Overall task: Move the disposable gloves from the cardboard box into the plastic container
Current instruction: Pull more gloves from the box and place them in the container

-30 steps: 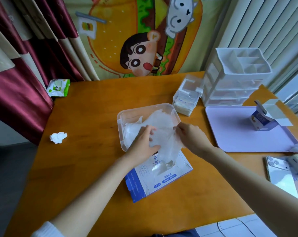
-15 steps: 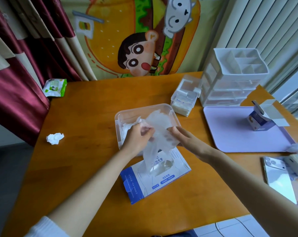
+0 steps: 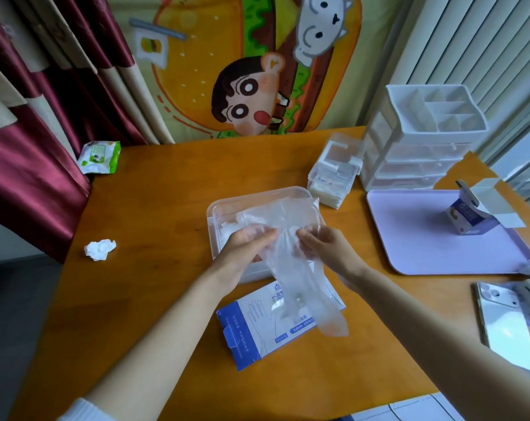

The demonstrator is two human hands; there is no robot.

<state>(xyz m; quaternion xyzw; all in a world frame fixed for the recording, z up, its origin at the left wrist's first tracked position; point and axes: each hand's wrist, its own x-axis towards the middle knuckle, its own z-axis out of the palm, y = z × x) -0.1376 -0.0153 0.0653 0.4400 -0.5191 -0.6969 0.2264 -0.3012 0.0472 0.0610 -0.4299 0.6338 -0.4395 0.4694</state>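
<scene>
A flat blue-and-white cardboard glove box (image 3: 257,332) lies on the wooden table near me. Just beyond it stands a clear plastic container (image 3: 221,208) with thin clear gloves bunched inside. A clear disposable glove (image 3: 300,287) hangs from both hands, its upper part over the container and its lower end trailing across the box. My left hand (image 3: 242,253) pinches the glove from the left. My right hand (image 3: 327,250) grips it from the right. Both hands hover at the container's near rim.
A crumpled white tissue (image 3: 99,249) and a green wipes pack (image 3: 99,156) lie at the left. A lilac tray (image 3: 424,238) with a small open carton (image 3: 470,217) sits right. White drawer organiser (image 3: 421,138), small clear boxes (image 3: 333,174) and a phone (image 3: 504,323) are also right.
The glove has been pulled further out of the box and now hangs long between both hands. My hands have drawn closer together at the container's near rim.
</scene>
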